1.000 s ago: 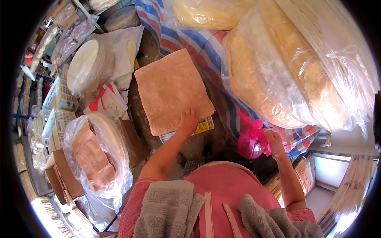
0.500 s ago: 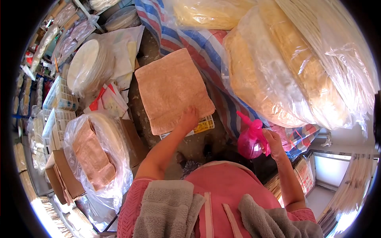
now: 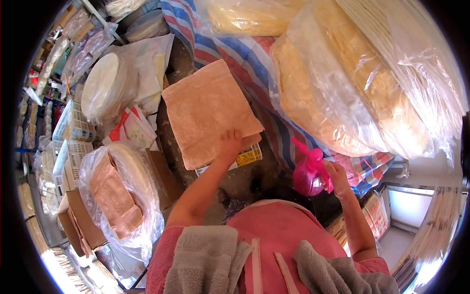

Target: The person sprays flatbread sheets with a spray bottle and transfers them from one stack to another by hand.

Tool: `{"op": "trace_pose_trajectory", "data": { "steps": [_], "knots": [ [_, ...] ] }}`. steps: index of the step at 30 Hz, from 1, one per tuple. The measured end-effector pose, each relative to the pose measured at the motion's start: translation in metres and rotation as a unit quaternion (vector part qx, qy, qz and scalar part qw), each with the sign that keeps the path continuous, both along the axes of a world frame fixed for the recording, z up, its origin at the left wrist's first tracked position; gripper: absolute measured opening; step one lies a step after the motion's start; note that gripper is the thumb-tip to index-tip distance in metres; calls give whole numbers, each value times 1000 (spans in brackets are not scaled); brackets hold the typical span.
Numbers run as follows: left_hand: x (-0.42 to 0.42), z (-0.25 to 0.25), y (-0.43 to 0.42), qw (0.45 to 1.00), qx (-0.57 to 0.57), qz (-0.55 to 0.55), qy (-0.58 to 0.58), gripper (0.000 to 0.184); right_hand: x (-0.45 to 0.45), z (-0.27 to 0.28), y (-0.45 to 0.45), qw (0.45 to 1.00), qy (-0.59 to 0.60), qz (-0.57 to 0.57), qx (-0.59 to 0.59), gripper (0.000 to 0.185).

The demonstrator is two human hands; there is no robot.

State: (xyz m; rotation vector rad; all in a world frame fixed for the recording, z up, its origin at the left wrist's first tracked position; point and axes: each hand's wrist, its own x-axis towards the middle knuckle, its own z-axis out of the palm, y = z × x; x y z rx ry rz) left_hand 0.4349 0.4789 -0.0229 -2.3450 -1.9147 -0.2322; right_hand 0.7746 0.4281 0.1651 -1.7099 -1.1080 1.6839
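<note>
Near the middle of the head view lies a tan, square, cloth-like sheet (image 3: 208, 108), apparently with another layer under its near edge. My left hand (image 3: 230, 144) rests on that near edge, fingers stretched over the surface; the thumb is hard to make out. A crease or layer edge runs out on both sides of this hand. Under the sheet's near right corner a yellow and white printed piece (image 3: 249, 155) peeks out. To the right, my right hand (image 3: 337, 177) is wrapped round the handle of a pink spray bottle (image 3: 308, 171), its nozzle pointing up and left.
At left, a folded tan sheet (image 3: 115, 193) lies on a plastic-wrapped round stack (image 3: 147, 181) beside a cardboard box (image 3: 78, 215). White plastic baskets (image 3: 73, 161) stand behind. Large plastic-wrapped pale bundles (image 3: 333, 83) fill the right, over a striped tarp (image 3: 245, 59).
My left hand has moved slightly left, and the sheet's near edge now shows a crease or lifted layer. My right hand and the spray bottle look unmoved.
</note>
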Motion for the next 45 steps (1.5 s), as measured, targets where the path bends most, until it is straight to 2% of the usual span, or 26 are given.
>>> {"op": "trace_pose_trajectory", "data": {
  "steps": [2,5,8,10,11,12,14,17,20,23,26,27,30,33,36,37,41,44,45],
  "knots": [
    [-11,12,8,998,39,16,-36,33,-2,4,0,1000,-9,13,11,39],
    [-43,102,13,991,61,45,-114,27,-11,13,3,998,-34,47,28,39],
    [-95,191,12,974,91,129,-165,21,-24,24,8,996,-10,72,54,39],
    [-121,258,0,948,191,188,-173,17,-39,41,13,991,23,95,88,38],
    [-136,278,-8,921,244,187,-239,15,-46,48,15,987,40,107,108,38],
    [-148,293,-19,887,295,184,-303,14,-54,58,16,983,58,120,127,38],
    [-164,311,-40,850,356,173,-348,14,-72,85,18,977,78,117,159,34],
    [-177,317,-72,797,375,169,-442,15,-86,119,26,955,142,128,228,30],
    [-180,323,-102,769,372,191,-484,17,-104,126,43,894,291,70,334,30],
    [-194,326,-128,731,385,188,-532,20,-131,143,48,914,299,-53,270,34],
    [-205,338,-154,674,394,166,-602,22,-144,124,44,935,276,-37,219,38],
    [-207,344,-161,663,395,161,-615,22,-151,118,37,940,276,-16,201,32],
    [-222,352,-179,646,401,126,-636,22,-172,112,16,964,153,104,190,23],
    [-233,352,-192,635,407,113,-646,22,-191,122,-3,949,134,217,184,16],
    [-243,348,-204,629,404,113,-655,22,-221,141,-23,929,177,281,163,15],
    [-247,346,-209,627,403,114,-657,21,-228,145,-26,908,203,308,199,13],
    [-266,339,-241,621,423,149,-643,20,-261,156,-38,906,322,190,198,14],
    [-278,334,-271,600,438,163,-650,19,-287,162,-39,883,405,175,161,17],
    [-282,332,-282,589,446,168,-653,18,-296,158,-39,889,387,195,151,22]
  ]
}}
